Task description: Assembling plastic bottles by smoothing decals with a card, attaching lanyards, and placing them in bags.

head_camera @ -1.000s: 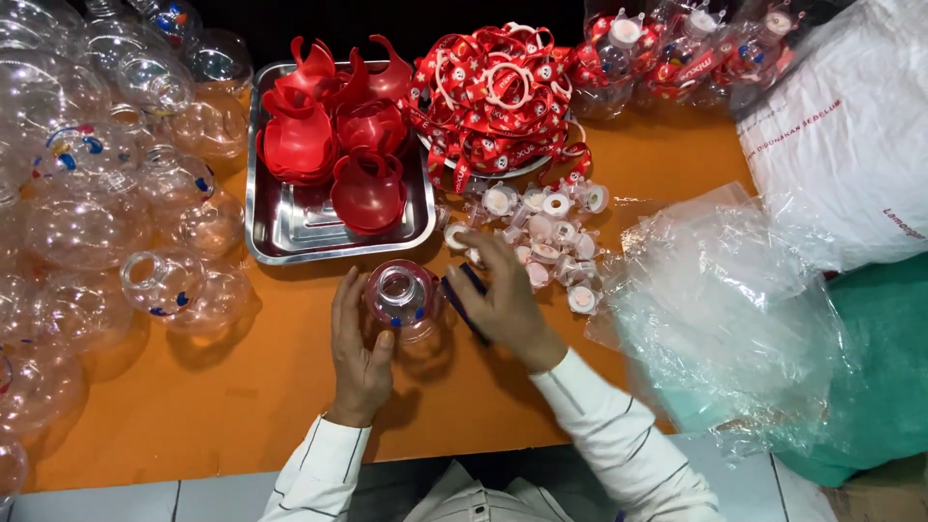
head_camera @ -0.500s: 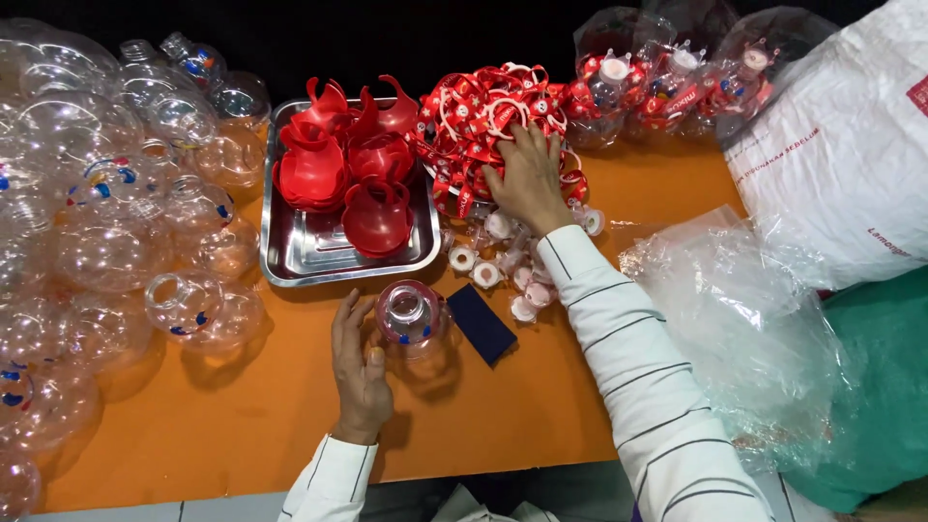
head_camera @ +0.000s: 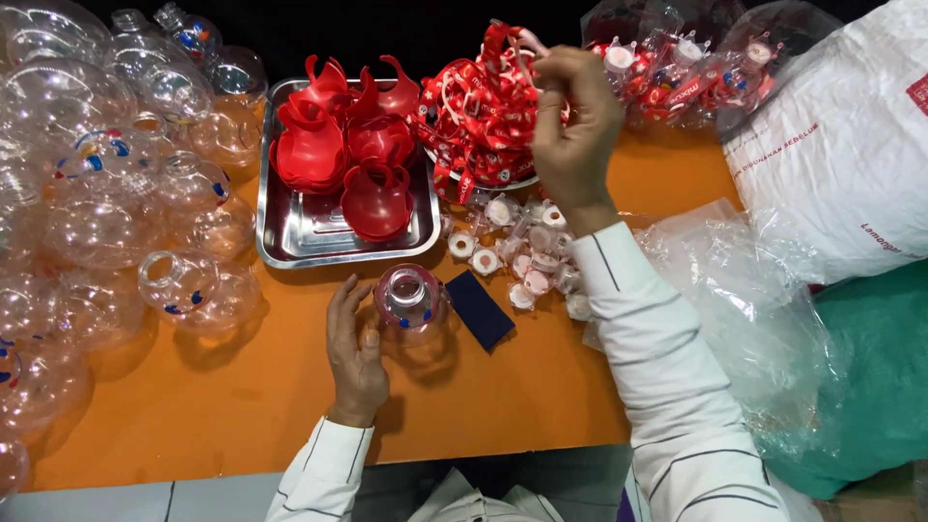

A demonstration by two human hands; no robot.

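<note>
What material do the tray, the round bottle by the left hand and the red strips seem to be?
Tray: likely polished steel, mirror-like reflections. Bottle: clear plastic, probably; the table shows through. Red strips: thin ribbon or printed film, limp and curling; unclear which.

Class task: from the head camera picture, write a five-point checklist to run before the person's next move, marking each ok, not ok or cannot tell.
1. Left hand steadies the clear globe bottle upright on the orange table: ok.
2. Bottle mouth faces up, uncovered: ok.
3. Right hand has its grip on one red ribbon only: cannot tell.
4. Ribbon free of the ribbon pile: not ok.
5. White caps lie within reach: ok.
</note>
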